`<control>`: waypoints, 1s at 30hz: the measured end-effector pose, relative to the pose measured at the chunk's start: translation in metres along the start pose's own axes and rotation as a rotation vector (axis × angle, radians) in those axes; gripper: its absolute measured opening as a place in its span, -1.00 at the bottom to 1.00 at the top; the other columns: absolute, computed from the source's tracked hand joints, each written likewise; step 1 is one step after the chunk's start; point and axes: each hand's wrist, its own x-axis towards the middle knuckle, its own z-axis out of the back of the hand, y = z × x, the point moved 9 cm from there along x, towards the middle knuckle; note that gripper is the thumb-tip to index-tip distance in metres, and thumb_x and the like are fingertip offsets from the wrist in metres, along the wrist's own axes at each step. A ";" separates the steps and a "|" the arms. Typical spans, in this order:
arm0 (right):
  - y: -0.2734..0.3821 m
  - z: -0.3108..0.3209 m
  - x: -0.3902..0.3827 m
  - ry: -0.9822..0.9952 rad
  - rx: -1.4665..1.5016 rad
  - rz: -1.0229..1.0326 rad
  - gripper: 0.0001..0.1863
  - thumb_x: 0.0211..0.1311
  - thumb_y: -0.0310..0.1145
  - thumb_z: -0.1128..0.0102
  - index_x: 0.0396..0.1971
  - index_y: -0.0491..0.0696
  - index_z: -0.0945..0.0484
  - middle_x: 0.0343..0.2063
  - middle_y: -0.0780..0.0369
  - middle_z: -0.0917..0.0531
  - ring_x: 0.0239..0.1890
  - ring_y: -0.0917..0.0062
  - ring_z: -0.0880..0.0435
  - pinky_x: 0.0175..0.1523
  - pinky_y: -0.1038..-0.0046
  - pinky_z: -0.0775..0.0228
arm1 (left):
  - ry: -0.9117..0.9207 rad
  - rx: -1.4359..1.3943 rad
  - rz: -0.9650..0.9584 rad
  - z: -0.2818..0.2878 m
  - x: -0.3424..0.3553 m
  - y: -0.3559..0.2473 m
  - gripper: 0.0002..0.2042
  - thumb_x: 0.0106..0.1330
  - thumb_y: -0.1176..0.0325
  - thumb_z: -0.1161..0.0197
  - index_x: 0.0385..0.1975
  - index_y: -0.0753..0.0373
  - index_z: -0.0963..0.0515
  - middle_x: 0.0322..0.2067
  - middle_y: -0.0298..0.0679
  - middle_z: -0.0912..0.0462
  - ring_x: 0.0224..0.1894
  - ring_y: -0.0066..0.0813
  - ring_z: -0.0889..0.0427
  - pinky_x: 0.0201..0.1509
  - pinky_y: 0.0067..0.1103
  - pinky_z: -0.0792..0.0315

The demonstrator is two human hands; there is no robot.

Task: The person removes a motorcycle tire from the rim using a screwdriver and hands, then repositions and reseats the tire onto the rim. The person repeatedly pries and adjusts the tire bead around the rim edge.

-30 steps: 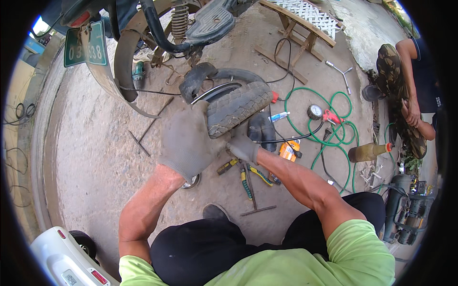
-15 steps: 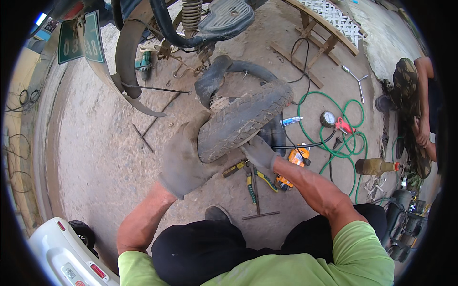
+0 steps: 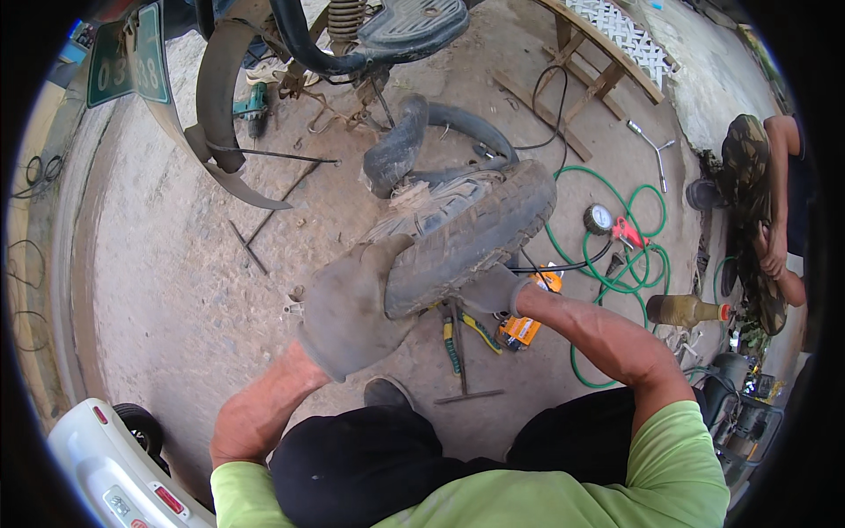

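Note:
My gloved left hand (image 3: 352, 308) grips the near left end of a worn, tilted tire (image 3: 471, 242), fingers curled over it. My gloved right hand (image 3: 488, 289) holds the tire's lower right side, fingers partly hidden beneath it. Pale, ragged material (image 3: 431, 207) shows along the tire's far side, beside a black inner tube (image 3: 396, 145) on the ground. Below lie yellow-handled pliers (image 3: 480, 330), a T-handle wrench (image 3: 468, 394) and an orange package (image 3: 524, 330).
A motorbike's rear (image 3: 370, 35) stands overhead, a wooden stool (image 3: 598, 62) behind. Rightward are a gauge (image 3: 598, 218) on green hose (image 3: 660, 264), a bottle (image 3: 687, 310), a compressor (image 3: 744, 414) and a seated person (image 3: 775, 202). A drill (image 3: 255, 110) lies back left; a white vehicle (image 3: 106, 458) stands near left.
The tire has shifted down and right and tipped, showing more of its far side and the pale ragged material. Both my hands moved with it, the right one further to the right.

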 end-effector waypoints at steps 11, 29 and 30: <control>0.051 0.201 -0.097 -0.013 1.305 -0.484 -0.27 0.76 0.24 -0.11 0.27 -0.23 -0.69 0.00 -0.02 -0.87 -0.05 0.31 -0.94 0.13 0.24 -0.82 | 0.035 0.029 0.023 -0.003 0.006 -0.012 -0.30 0.09 0.38 -0.71 0.31 0.25 -0.63 -0.07 0.04 -0.82 -0.04 0.11 -0.87 0.06 -0.21 -0.74; 0.104 0.293 -0.038 -0.288 -0.214 0.257 -0.17 -0.01 -0.30 -0.73 0.35 0.01 -0.61 0.11 0.10 -0.76 0.20 0.10 -0.75 0.29 0.13 -0.63 | 0.078 0.039 0.104 0.002 0.010 -0.016 -0.27 0.13 0.36 -0.69 0.37 0.30 -0.60 0.13 0.12 -0.80 0.17 0.12 -0.83 0.25 -0.19 -0.69; 0.095 0.286 -0.034 -0.266 -0.199 0.231 -0.18 -0.02 -0.31 -0.72 0.34 0.02 -0.62 0.13 0.10 -0.76 0.22 0.09 -0.75 0.31 0.11 -0.62 | 0.079 0.043 0.095 -0.002 0.010 -0.018 -0.27 0.14 0.34 -0.70 0.38 0.29 -0.60 0.14 0.12 -0.80 0.18 0.11 -0.82 0.26 -0.21 -0.68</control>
